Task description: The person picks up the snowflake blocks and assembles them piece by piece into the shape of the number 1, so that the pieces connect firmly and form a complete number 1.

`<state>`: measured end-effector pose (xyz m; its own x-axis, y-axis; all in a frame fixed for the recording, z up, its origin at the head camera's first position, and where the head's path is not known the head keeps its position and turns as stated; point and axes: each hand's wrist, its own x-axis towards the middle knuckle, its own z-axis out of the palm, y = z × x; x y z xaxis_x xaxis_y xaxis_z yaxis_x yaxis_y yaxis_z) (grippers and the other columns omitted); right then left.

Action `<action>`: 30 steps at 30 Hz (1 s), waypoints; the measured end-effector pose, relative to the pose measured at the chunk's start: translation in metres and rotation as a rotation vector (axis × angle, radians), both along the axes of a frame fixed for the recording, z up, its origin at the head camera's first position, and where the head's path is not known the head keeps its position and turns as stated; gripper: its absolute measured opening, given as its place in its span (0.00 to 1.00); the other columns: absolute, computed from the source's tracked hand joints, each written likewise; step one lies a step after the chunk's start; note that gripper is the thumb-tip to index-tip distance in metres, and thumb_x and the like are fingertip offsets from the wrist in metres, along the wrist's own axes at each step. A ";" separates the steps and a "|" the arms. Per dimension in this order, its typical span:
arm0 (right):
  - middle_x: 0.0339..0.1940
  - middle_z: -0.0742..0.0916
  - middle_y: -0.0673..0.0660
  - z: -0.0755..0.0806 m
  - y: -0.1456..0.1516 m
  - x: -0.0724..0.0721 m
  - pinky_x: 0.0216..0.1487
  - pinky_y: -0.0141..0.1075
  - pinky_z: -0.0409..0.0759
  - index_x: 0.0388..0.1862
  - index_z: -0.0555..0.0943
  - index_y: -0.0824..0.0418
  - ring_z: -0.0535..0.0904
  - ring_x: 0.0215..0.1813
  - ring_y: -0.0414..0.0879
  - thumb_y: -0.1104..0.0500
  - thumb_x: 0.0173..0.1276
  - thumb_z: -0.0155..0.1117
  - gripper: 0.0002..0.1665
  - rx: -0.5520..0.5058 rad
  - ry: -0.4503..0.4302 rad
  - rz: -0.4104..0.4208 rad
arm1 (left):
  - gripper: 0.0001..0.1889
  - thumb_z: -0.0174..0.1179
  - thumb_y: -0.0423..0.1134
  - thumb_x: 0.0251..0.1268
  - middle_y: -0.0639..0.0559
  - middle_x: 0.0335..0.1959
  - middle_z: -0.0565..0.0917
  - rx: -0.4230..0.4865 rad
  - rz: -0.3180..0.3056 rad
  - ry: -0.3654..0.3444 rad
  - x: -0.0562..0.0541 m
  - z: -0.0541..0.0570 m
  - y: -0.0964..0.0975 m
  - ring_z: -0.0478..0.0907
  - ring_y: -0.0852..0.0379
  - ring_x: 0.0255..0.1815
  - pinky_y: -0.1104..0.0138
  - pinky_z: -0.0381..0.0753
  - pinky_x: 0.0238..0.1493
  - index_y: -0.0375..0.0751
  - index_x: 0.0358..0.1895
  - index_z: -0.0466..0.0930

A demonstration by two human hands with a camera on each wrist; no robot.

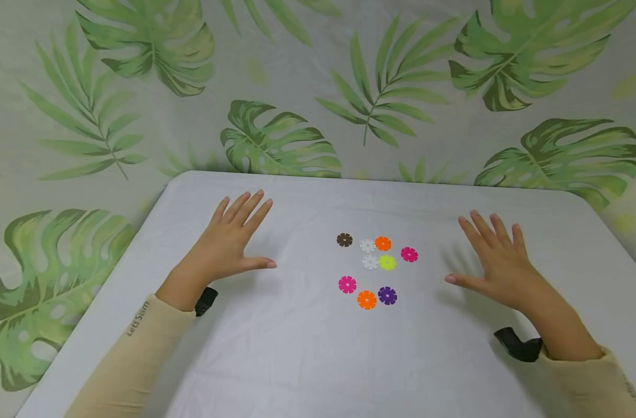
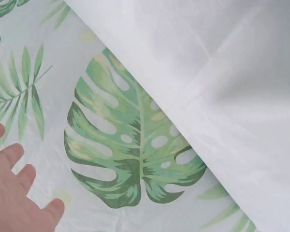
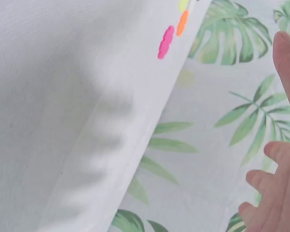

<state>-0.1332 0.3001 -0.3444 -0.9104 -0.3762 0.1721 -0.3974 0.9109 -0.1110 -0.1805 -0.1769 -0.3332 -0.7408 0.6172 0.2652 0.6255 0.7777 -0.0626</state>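
Hovering above the white cloth-covered tabletop (image 1: 276, 360), the left hand (image 1: 226, 244) and right hand (image 1: 501, 267) each have the grip spread wide. Between them lie nine flat, notched, plastic-looking discs: a brown disc (image 1: 340, 240) at back left, two white discs (image 1: 365, 262) beside an orange disc (image 1: 383, 238) and a lime-yellow disc (image 1: 387, 258), a pink disc (image 1: 409, 249) nearest the right hand, and, nearer the person, a second pink disc (image 1: 347, 279), second orange disc (image 1: 367, 294) and purple disc (image 1: 387, 291).

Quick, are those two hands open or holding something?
Bare left hand: open, fingers spread, holding nothing.
Bare right hand: open, holding nothing; the nearest bright pink, round, notched disc lies apart.
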 end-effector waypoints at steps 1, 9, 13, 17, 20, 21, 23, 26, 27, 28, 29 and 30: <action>0.72 0.47 0.62 0.000 -0.001 -0.001 0.60 0.58 0.22 0.72 0.39 0.55 0.32 0.69 0.61 0.35 0.49 0.65 0.64 -0.012 0.004 0.011 | 0.55 0.49 0.74 0.45 0.48 0.71 0.40 0.014 -0.016 0.003 0.000 -0.001 0.001 0.37 0.47 0.70 0.49 0.34 0.65 0.46 0.71 0.37; 0.70 0.54 0.65 -0.005 -0.010 -0.003 0.64 0.57 0.31 0.72 0.44 0.58 0.42 0.69 0.62 0.41 0.45 0.72 0.65 -0.099 0.043 0.110 | 0.56 0.54 0.71 0.44 0.45 0.70 0.46 0.158 -0.131 0.040 0.001 -0.007 0.009 0.44 0.45 0.69 0.50 0.42 0.65 0.42 0.71 0.40; 0.69 0.57 0.65 -0.008 -0.015 -0.003 0.66 0.53 0.35 0.72 0.46 0.59 0.47 0.69 0.61 0.43 0.44 0.73 0.64 -0.138 0.023 0.136 | 0.55 0.54 0.70 0.45 0.42 0.69 0.49 0.228 -0.182 0.051 0.003 -0.011 0.016 0.48 0.43 0.67 0.51 0.46 0.64 0.39 0.70 0.42; 0.67 0.60 0.66 -0.011 -0.022 -0.001 0.67 0.48 0.39 0.71 0.47 0.62 0.52 0.67 0.61 0.47 0.45 0.74 0.62 -0.207 -0.011 0.177 | 0.54 0.56 0.68 0.47 0.42 0.69 0.51 0.281 -0.212 0.030 0.006 -0.016 0.024 0.49 0.43 0.67 0.52 0.49 0.64 0.37 0.70 0.43; 0.67 0.60 0.65 -0.012 -0.028 0.002 0.66 0.48 0.46 0.71 0.48 0.61 0.54 0.66 0.60 0.48 0.46 0.74 0.61 -0.259 -0.056 0.188 | 0.54 0.56 0.67 0.47 0.43 0.69 0.50 0.312 -0.220 0.001 0.009 -0.020 0.029 0.48 0.45 0.68 0.52 0.50 0.64 0.37 0.70 0.42; 0.67 0.60 0.64 -0.012 -0.030 0.003 0.66 0.49 0.48 0.71 0.48 0.61 0.54 0.66 0.60 0.47 0.46 0.73 0.60 -0.271 -0.073 0.188 | 0.54 0.56 0.67 0.47 0.44 0.69 0.49 0.323 -0.223 -0.010 0.010 -0.022 0.031 0.48 0.45 0.68 0.52 0.51 0.64 0.37 0.70 0.42; 0.67 0.61 0.63 -0.012 -0.035 0.005 0.64 0.50 0.53 0.71 0.49 0.60 0.55 0.67 0.58 0.46 0.47 0.72 0.59 -0.278 -0.097 0.184 | 0.54 0.56 0.67 0.47 0.43 0.69 0.49 0.337 -0.232 -0.024 0.012 -0.024 0.035 0.48 0.46 0.68 0.53 0.51 0.64 0.37 0.70 0.41; 0.67 0.61 0.63 -0.013 -0.040 0.008 0.60 0.52 0.58 0.71 0.49 0.60 0.56 0.66 0.58 0.44 0.48 0.70 0.58 -0.278 -0.126 0.186 | 0.55 0.60 0.64 0.46 0.43 0.69 0.50 0.359 -0.244 -0.054 0.015 -0.027 0.041 0.48 0.46 0.68 0.54 0.52 0.64 0.35 0.69 0.41; 0.67 0.61 0.63 -0.014 -0.041 0.008 0.60 0.52 0.59 0.71 0.49 0.60 0.56 0.66 0.58 0.44 0.48 0.70 0.58 -0.276 -0.133 0.186 | 0.56 0.62 0.63 0.45 0.43 0.69 0.50 0.362 -0.244 -0.067 0.017 -0.028 0.044 0.49 0.46 0.68 0.55 0.52 0.64 0.35 0.69 0.41; 0.67 0.61 0.63 -0.015 -0.042 0.009 0.60 0.52 0.59 0.71 0.49 0.60 0.56 0.66 0.58 0.44 0.49 0.70 0.58 -0.274 -0.145 0.184 | 0.56 0.63 0.62 0.44 0.43 0.69 0.50 0.366 -0.239 -0.086 0.018 -0.029 0.046 0.48 0.47 0.68 0.55 0.52 0.64 0.35 0.69 0.41; 0.67 0.62 0.63 -0.015 -0.044 0.010 0.59 0.52 0.59 0.71 0.49 0.60 0.56 0.66 0.58 0.45 0.48 0.70 0.58 -0.273 -0.153 0.182 | 0.57 0.65 0.61 0.43 0.44 0.69 0.49 0.370 -0.229 -0.109 0.020 -0.029 0.048 0.48 0.48 0.68 0.56 0.52 0.64 0.35 0.69 0.40; 0.67 0.62 0.63 -0.016 -0.045 0.011 0.59 0.53 0.60 0.71 0.49 0.60 0.56 0.66 0.58 0.45 0.49 0.70 0.58 -0.274 -0.170 0.181 | 0.57 0.66 0.59 0.43 0.44 0.69 0.49 0.379 -0.217 -0.138 0.021 -0.030 0.050 0.48 0.48 0.68 0.57 0.52 0.64 0.35 0.70 0.40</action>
